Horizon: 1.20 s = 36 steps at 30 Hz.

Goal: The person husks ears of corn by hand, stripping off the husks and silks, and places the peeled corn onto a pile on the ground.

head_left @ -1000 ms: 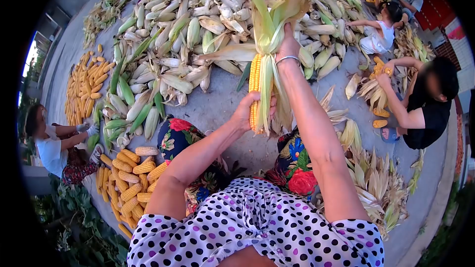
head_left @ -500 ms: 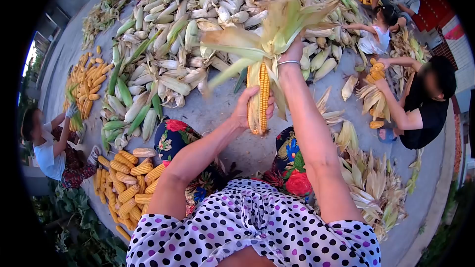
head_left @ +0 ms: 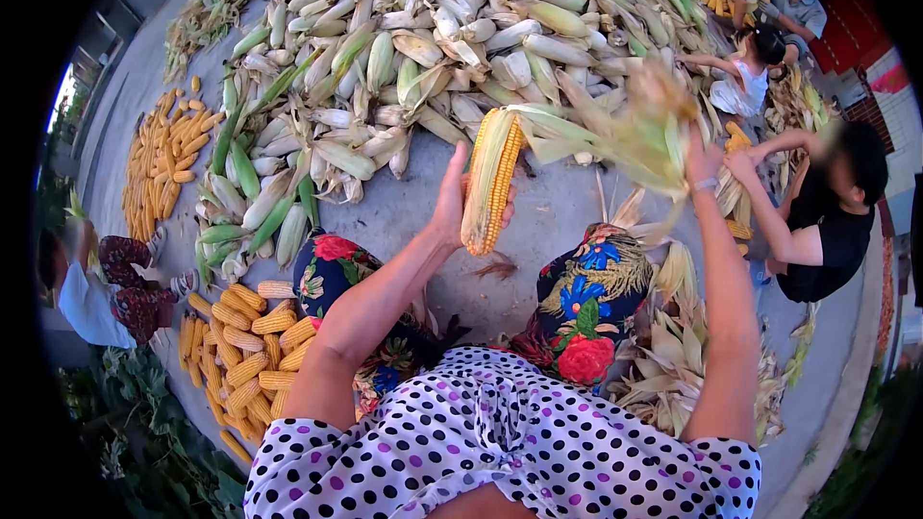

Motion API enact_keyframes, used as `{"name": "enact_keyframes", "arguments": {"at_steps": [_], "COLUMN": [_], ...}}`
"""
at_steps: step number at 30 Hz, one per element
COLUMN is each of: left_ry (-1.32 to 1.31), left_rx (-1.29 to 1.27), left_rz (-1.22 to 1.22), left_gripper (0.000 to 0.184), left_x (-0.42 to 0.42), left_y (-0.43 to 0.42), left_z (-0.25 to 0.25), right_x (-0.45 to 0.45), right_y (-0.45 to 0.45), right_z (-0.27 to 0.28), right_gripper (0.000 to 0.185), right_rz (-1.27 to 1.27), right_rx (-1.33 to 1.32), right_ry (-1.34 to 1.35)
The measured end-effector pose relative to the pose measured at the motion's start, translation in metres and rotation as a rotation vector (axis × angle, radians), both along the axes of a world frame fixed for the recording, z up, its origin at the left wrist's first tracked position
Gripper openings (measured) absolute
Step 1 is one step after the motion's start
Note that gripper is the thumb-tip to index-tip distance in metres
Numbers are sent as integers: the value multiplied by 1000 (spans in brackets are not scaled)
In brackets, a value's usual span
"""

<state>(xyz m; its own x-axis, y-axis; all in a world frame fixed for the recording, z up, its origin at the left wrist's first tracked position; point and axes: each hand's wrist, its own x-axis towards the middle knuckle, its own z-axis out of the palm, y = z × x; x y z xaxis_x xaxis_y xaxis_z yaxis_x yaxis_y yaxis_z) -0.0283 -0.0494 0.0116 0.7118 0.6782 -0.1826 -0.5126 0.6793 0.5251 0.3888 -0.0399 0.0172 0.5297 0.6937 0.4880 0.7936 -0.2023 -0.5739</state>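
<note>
My left hand is wrapped round an ear of corn, which stands nearly upright in front of me. Yellow kernels show on it, and one pale strip of leaf lies along its face. Off to the right, my right hand grips a bunch of corn husk, partly smeared by motion. Pale green leaves stretch from the top of the ear towards this bunch; whether they are still joined to it I cannot tell.
A big heap of unhusked corn lies ahead. Husked ears are piled at my left, with another pile farther off. Loose husks lie by my right knee. A person in black sits close on the right; others sit around the heap.
My right hand has swung right and away from the ear, pulling the husk with it. More kernels are bare. My left hand has shifted slightly left, still holding the ear.
</note>
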Motion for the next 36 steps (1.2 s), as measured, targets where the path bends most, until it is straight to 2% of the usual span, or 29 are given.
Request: {"name": "enact_keyframes", "arguments": {"at_steps": [1,2,3,5,6,8,9,10,11,12,13,15,17,18,19,20,21,22,23,24,26,28,31,34,35,36], "left_ry": [8,18,28,48,48,80,80,84,85,87,2,8,-3,78,159,242,276,325,374,423,454,449,467,490,506,521], "left_rx": [-4,-8,4,20,93,67,81,69,60,51,143,215,232,294,355,415,368,420,471,524,593,631,683,713,720,726], "left_rz": [14,24,61,113,88,166,175,211,249,286,193,181,140,125,112,100,111,127,145,165,176,209,311,380,399,415], "left_gripper": [69,68,66,63,58,57,57,57,57,57,58,59,56,54,53,52,52,54,56,58,62,64,65,63,62,61], "left_x": [-2,-4,-6,-6,-12,-13,-17,-17,-16,-15,-21,-18,-13,-11,-8,-5,-2,0,2,3,1,-2,-10,-24,-31,-38], "left_y": [2,4,5,5,9,10,9,9,9,9,17,20,19,18,18,18,19,18,16,16,17,21,33,45,49,54], "left_z": [-1,-2,2,12,9,20,25,30,35,38,24,25,28,30,32,35,37,42,47,52,57,60,64,68,68,68], "right_x": [18,50,72,82,99,143,171,188,254,254,253,247,242,252,188,114,75,17,-37,-76,-149,-210,-253,-267,-268,-268], "right_y": [-28,-60,-99,-176,-219,-307,-357,-388,-445,-442,-441,-434,-392,-354,-280,-231,-187,-146,-110,-83,-42,-23,-7,6,8,13], "right_z": [-10,-21,-32,-15,-14,-18,-22,-14,-46,-45,-44,-34,-49,-94,-68,-32,-30,-7,22,31,44,55,65,60,61,63], "right_gripper": [33,40,39,38,35,34,34,43,53,57,62,71,73,79,70,65,62,60,62,69,84,78,62,46,36,33], "right_rz": [62,33,116,-8,120,106,84,-145,-476,-421,-367,-266,-122,-118,10,52,191,317,415,616,854,962,1064,1098,1019,1031], "right_rx": [-63,-360,-336,-821,-823,-1090,-1127,-1539,-1870,-1893,-1914,-1951,-1856,-1705,-1614,-1160,-871,-694,-658,-534,-471,-432,-421,-540,-570,-585], "right_ry": [-89,-84,-222,-460,-595,-670,-790,-701,-668,-605,-538,-403,-306,-360,-247,11,103,337,410,623,725,531,223,422,429,570]}}
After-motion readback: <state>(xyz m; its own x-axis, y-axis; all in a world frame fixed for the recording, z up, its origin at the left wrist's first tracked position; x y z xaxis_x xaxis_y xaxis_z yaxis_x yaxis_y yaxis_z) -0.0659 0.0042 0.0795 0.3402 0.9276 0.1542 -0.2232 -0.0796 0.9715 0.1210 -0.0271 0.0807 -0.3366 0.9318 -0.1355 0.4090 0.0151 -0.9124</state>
